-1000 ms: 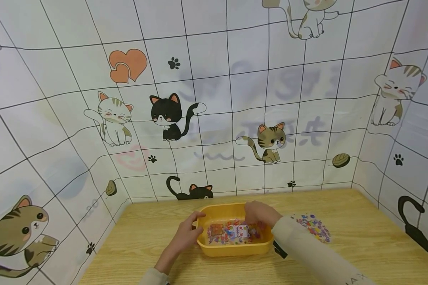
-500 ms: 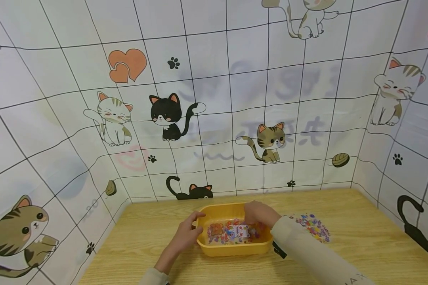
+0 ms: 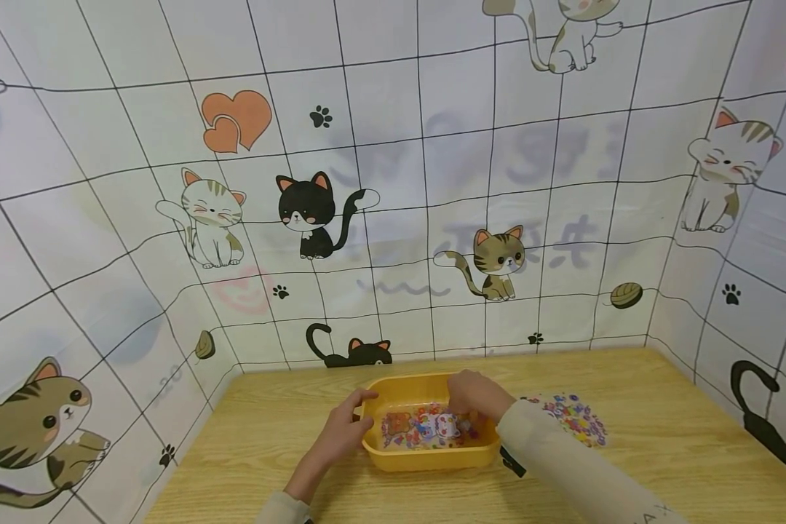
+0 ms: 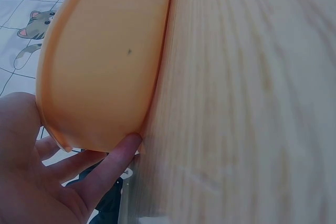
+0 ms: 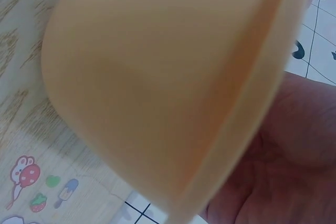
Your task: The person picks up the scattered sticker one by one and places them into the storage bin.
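Note:
A yellow plastic basin point(image 3: 432, 459) sits on the wooden table. Inside it lie many small colourful sticker-like pieces point(image 3: 411, 438), with a brown bear-shaped piece point(image 3: 399, 423) and a white animal-shaped piece point(image 3: 447, 424) among them. My left hand point(image 3: 342, 429) holds the basin's left end, thumb and fingers spread over its rim and outer wall, as the left wrist view confirms. My right hand point(image 3: 478, 394) reaches over the right side into the basin. Its fingertips are down among the pieces and hidden, so what they touch cannot be seen; the right wrist view is mostly filled by the basin wall point(image 5: 142, 77).
To the right of the basin, partly behind my right sleeve point(image 3: 563, 455), flat colourful stickers point(image 3: 578, 418) are scattered on the table point(image 3: 288, 397). A white cat-patterned sheet point(image 3: 393, 182) encloses the back and sides. A small black object point(image 3: 512, 461) shows below my right wrist.

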Tool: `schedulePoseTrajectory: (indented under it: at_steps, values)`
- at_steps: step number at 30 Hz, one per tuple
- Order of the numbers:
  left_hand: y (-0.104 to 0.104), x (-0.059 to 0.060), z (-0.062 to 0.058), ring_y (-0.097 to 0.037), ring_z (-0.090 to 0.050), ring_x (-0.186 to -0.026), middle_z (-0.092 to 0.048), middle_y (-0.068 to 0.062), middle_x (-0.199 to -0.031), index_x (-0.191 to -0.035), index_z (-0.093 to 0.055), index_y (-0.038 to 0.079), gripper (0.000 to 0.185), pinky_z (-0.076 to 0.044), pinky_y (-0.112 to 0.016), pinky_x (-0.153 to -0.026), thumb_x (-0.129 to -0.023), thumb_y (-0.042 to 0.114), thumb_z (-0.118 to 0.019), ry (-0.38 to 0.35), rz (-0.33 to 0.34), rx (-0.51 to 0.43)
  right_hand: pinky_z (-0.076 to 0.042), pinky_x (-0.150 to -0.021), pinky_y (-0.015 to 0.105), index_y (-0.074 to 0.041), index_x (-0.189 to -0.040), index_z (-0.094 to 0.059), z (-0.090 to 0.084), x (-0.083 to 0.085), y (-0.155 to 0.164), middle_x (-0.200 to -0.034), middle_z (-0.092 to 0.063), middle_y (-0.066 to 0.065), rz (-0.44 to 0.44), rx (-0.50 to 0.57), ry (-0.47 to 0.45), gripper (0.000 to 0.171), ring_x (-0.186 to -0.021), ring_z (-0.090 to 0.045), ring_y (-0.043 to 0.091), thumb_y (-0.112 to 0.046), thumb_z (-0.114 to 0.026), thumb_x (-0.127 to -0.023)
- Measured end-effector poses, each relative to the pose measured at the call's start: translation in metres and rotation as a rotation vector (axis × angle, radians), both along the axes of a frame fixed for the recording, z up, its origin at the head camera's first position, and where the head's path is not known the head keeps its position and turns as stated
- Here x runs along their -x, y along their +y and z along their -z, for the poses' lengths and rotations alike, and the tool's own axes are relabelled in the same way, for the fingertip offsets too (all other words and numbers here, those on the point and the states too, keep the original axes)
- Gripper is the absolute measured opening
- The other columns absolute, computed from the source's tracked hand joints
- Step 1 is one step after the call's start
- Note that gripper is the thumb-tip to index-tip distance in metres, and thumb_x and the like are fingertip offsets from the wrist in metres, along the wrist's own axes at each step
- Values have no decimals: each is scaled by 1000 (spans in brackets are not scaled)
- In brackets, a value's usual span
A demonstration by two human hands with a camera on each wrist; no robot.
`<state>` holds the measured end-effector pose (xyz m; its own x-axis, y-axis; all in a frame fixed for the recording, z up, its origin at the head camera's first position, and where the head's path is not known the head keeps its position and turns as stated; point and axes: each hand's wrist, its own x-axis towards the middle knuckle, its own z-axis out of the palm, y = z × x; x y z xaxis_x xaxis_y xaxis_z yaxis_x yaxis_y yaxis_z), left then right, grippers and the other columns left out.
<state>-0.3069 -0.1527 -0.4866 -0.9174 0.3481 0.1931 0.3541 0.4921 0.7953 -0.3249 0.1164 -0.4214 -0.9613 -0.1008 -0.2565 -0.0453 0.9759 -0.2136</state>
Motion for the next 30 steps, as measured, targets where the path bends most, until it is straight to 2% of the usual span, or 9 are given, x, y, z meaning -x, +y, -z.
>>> schedulePoseTrajectory:
  at_steps: [7, 12, 15, 18, 20, 22, 24, 27, 30]
  values:
    - [0, 1, 0, -31, -68, -100, -53, -30, -145, -139, -57, 4, 42, -59, -36, -74, -98, 5, -57, 2, -6, 3, -61, -59, 36, -5, -88, -68, -2, -2, 1, -81, -63, 10, 5, 6, 11, 18, -62, -71, 25, -20, -75, -92]
    - [0, 1, 0, -31, -68, -101, -53, -30, -145, -139, -57, 5, 42, -59, -37, -76, -98, 6, -57, -5, -7, 2, -59, -57, 33, -6, -93, -66, -11, -5, 6, -82, -62, 9, -5, 64, 22, 16, -61, -71, 24, -19, -75, -93]
    - [0, 1, 1, -31, -68, -101, -53, -30, -145, -139, -56, 5, 41, -60, -37, -76, -98, 7, -57, -3, -5, 1, -51, -48, 26, -7, -85, -62, -18, -7, 14, -72, -55, 5, -51, 101, 54, 15, -53, -65, 20, -15, -71, -94]
    - [0, 1, 1, -31, -68, -100, -53, -30, -146, -139, -57, 5, 41, -60, -37, -76, -98, 7, -58, -1, -9, 5, -42, -44, 23, -10, -70, -54, -26, -10, 22, -58, -43, -1, -86, 163, 86, 27, -45, -53, 15, -12, -67, -94]
    - [0, 1, 2, -31, -68, -100, -53, -30, -146, -139, -57, 6, 41, -59, -37, -75, -98, 7, -58, -5, -10, 2, -44, -45, 23, -11, -63, -51, -33, -14, 28, -52, -36, -4, -107, 205, 111, 36, -44, -49, 13, -13, -68, -95]
    - [0, 0, 2, -31, -68, -100, -52, -31, -146, -139, -57, 6, 41, -59, -36, -75, -98, 7, -58, -10, -12, 1, -47, -47, 24, -12, -60, -51, -37, -17, 35, -49, -35, -5, -119, 239, 136, 40, -44, -51, 13, -15, -69, -95]
    - [0, 0, 2, -30, -68, -100, -51, -31, -147, -139, -57, 7, 41, -59, -36, -74, -98, 7, -58, -14, -12, -2, -51, -50, 25, -11, -62, -56, -41, -19, 43, -50, -40, -4, -133, 257, 164, 37, -46, -57, 14, -17, -69, -96]
    - [0, 1, 2, -30, -68, -100, -52, -31, -147, -139, -57, 7, 41, -59, -35, -73, -98, 7, -58, -12, -11, -5, -55, -53, 27, -8, -73, -68, -44, -23, 57, -59, -55, 1, -138, 292, 198, 25, -51, -64, 15, -18, -70, -96]
    - [0, 1, 2, -30, -68, -100, -52, -30, -147, -139, -57, 7, 41, -59, -35, -73, -98, 7, -58, -7, -9, -3, -56, -55, 29, -6, -86, -74, -48, -30, 72, -69, -65, 5, -130, 337, 217, 17, -53, -64, 16, -18, -69, -97]
